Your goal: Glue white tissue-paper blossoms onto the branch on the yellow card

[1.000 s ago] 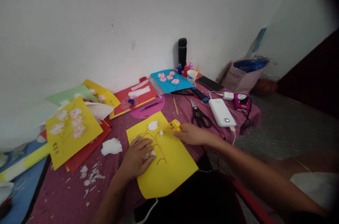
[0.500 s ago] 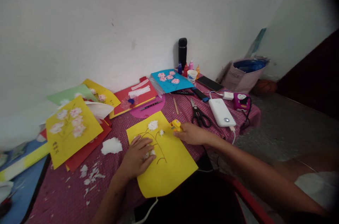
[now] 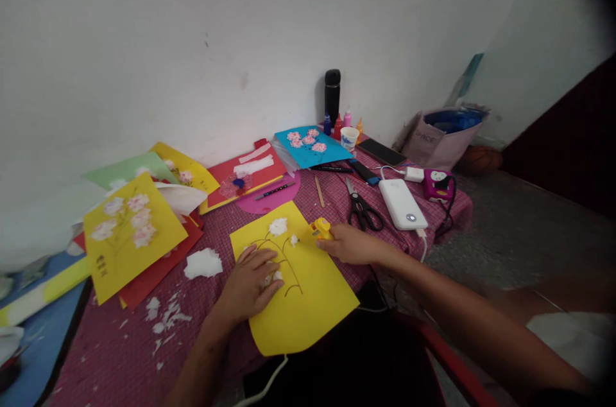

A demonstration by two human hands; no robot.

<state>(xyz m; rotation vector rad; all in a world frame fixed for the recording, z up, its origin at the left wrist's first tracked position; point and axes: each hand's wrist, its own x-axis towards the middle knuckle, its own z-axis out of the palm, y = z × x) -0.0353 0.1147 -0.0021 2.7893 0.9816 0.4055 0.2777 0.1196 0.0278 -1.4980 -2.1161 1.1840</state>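
In front of me lies a yellow paper sheet (image 3: 308,323) with brown branch lines and white tissue flowers (image 3: 278,226). My left hand (image 3: 253,282) rests flat on its left side, fingers spread, partly covering a white flower. Above the sheet's right edge, my right hand (image 3: 351,244) is closed round a small yellow tool, apparently a hot glue gun (image 3: 319,227), pointing left. A small white tissue tuft (image 3: 294,240) sits on a branch just left of it. Its handle is mostly hidden by my fingers. White tissue pieces (image 3: 203,264) lie left of the sheet.
Black scissors (image 3: 363,211), a wooden stick (image 3: 319,192) and a white power bank (image 3: 403,204) lie to the right. Finished flower pictures (image 3: 135,237) are piled left. A paper cup (image 3: 349,138), paint bottles (image 3: 338,126) and a black flask (image 3: 332,97) stand at the back.
My right hand and the glue gun have barely shifted. The left hand stays flat in the same spot, and the sheet has not visibly moved.
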